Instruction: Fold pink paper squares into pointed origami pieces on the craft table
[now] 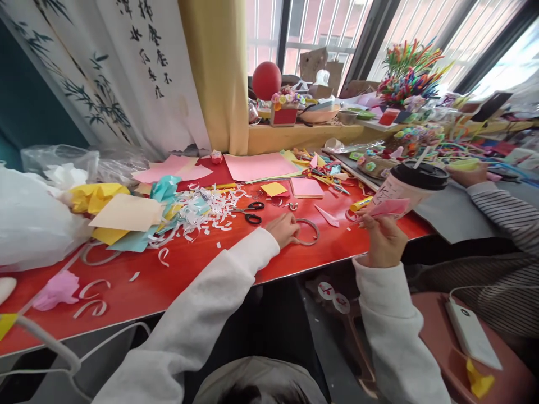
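Note:
My left hand [284, 229] rests on the red table with its fingers curled at the left edge of a thin, pale roll of tape [309, 231]. The hand covers part of that ring. Raised over the table's front edge, my right hand [385, 241] pinches a folded pink paper [389, 207] between thumb and fingers. Between the hands lies a narrow folded pink paper piece [327, 215]. Black-handled scissors [254, 213] lie just beyond my left hand, beside a heap of white paper shreds [206, 210]. A yellow square paper [273, 189] and a pink paper stack [306, 188] are farther back.
A lidded cup [406, 185] with a straw stands behind my right hand. At the right is another person's striped sleeve [503, 196]. Crumpled paper and a white plastic bag [33, 219] crowd the left. A power bank [471, 331] sits on a stool [438, 325].

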The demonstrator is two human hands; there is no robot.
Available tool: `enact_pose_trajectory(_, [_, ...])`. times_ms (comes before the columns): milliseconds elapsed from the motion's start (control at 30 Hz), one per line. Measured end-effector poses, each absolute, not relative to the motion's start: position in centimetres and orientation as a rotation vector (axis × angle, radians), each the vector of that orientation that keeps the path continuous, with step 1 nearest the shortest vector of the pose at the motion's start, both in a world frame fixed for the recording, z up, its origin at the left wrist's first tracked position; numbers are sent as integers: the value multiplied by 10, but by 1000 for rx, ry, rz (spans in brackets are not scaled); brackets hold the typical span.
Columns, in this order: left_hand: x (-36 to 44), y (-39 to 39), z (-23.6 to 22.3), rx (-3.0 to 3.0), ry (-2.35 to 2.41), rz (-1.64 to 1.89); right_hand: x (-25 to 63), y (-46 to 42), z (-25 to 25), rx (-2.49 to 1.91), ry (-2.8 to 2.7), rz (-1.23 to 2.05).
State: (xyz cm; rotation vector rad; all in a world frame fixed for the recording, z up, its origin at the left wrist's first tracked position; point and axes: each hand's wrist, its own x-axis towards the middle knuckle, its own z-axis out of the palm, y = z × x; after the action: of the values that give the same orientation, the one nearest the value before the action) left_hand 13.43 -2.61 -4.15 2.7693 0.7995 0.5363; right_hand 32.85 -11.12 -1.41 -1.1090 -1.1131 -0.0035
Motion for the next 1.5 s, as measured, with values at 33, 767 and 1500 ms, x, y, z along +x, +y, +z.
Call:
enact_pose_trajectory(33, [137, -25, -41, 2782, 737, 574, 324, -108, -18, -1114, -1157, -16])
enact_pose_trajectory(767, [86, -43, -23, 1563, 984, 1226, 216, -45, -18, -1233, -911, 157])
enact_pose_trajectory(1500, [68, -39, 2, 1696, 917, 1554, 209, -36, -32, -1263, -1279, 430])
